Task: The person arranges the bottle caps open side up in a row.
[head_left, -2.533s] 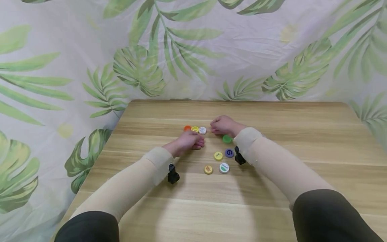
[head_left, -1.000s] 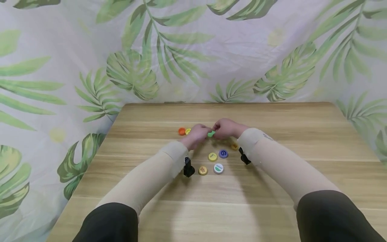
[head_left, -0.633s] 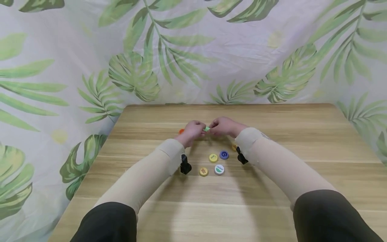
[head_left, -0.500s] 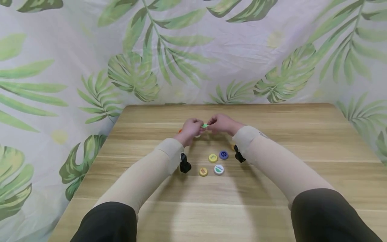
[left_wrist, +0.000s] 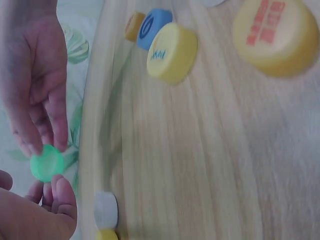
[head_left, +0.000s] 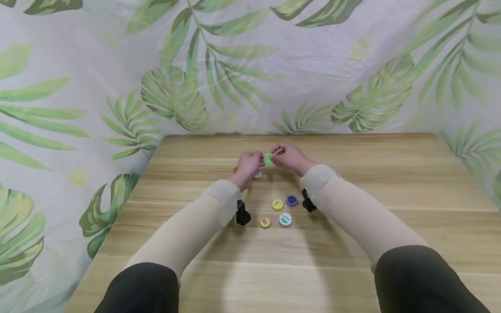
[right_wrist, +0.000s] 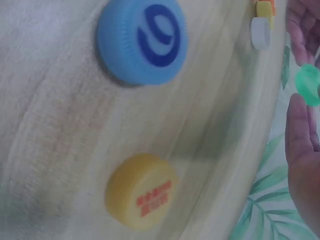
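Note:
A green bottle cap (head_left: 268, 159) is held up above the far part of the table, between the fingertips of both hands. My right hand (head_left: 288, 157) pinches its right edge, and my left hand (head_left: 249, 166) pinches the left edge. In the left wrist view the cap's round face (left_wrist: 47, 163) shows between the fingers. The right wrist view has the cap (right_wrist: 308, 84) at its right border, partly covered by fingers. Beneath my left hand lie a white cap (head_left: 258, 174) and an orange cap (head_left: 235, 169); a yellow cap (right_wrist: 265, 10) between them appears in the right wrist view.
Nearer to me on the wooden table (head_left: 352, 182) lie a yellow cap (head_left: 277, 204), a blue-purple cap (head_left: 291, 200), an amber cap (head_left: 265, 222) and a white cap (head_left: 285, 220). Another amber cap (right_wrist: 142, 191) sits near my right wrist. A leaf-print cloth (head_left: 242, 65) hangs behind the table.
The green cap was lying on the table by my right wrist; it has been picked up and raised between both hands. Its flat face has turned into view. Both hands moved slightly away from me.

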`<state>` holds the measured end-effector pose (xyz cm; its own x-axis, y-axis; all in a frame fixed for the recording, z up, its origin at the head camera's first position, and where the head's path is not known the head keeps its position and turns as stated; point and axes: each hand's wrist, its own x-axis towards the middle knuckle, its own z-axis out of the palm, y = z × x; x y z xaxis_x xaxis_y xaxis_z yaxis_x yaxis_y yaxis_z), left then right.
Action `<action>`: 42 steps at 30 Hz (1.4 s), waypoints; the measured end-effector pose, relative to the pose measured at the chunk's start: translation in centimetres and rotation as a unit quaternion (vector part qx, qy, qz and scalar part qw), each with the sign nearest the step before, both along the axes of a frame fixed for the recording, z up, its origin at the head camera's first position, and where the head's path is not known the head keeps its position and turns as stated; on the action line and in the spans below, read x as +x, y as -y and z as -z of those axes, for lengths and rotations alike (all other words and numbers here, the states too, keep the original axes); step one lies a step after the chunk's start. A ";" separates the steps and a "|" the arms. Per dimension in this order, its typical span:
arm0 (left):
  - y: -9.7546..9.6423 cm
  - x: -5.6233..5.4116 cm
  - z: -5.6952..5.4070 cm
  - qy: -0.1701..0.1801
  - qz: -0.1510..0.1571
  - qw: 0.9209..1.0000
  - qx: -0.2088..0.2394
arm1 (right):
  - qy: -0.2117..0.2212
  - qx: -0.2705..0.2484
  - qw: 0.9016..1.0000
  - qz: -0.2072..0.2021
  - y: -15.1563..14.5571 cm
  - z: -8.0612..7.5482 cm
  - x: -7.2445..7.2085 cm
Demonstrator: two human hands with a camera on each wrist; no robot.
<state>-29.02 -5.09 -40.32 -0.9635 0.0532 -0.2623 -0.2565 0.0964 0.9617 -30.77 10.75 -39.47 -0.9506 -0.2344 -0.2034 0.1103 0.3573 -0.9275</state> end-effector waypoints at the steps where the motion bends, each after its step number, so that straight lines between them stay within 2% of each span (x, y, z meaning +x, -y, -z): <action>1: -0.2 0.1 0.0 -0.002 0.004 1.000 -0.006 | -0.002 0.003 1.000 0.004 -0.1 0.1 0.0; 4: -0.6 0.5 0.0 -0.002 0.022 1.000 -0.021 | 0.003 0.024 1.000 0.009 -0.5 0.6 0.0; 7: -0.9 0.7 0.0 0.013 0.040 0.999 -0.034 | 0.018 0.050 0.999 0.010 -0.8 0.9 0.1; 14: -1.1 1.0 -0.1 0.038 0.095 0.993 -0.066 | 0.060 0.063 0.996 -0.004 -1.2 1.5 0.0; 19: -1.3 1.0 -0.2 0.061 0.132 0.986 -0.084 | 0.098 0.074 0.992 -0.019 -1.5 1.8 -0.1; 25: -1.2 0.4 -0.1 0.071 0.151 0.983 -0.080 | 0.113 0.079 0.990 -0.024 -1.7 1.8 -0.4; 29: -1.0 0.4 -0.3 0.076 0.135 0.986 -0.064 | 0.120 0.075 0.990 -0.019 -1.6 1.8 -0.4; 34: -0.6 0.3 -0.8 0.063 0.061 0.996 -0.033 | 0.122 0.070 0.990 -0.013 -1.4 1.8 -0.4; 37: -0.1 0.1 -0.9 0.052 0.025 0.998 -0.013 | 0.120 0.067 0.990 -0.011 -1.1 1.9 -0.4; 42: 0.7 -0.1 -0.5 0.042 0.004 0.999 0.001 | 0.123 0.057 0.991 -0.013 -0.6 2.2 -0.4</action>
<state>-29.12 -5.76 -39.79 -0.9373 0.0620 -0.3430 -0.3363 0.0974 0.9367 -31.22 11.39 -41.69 -0.8625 -0.2212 -0.4551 0.3174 0.4640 -0.8270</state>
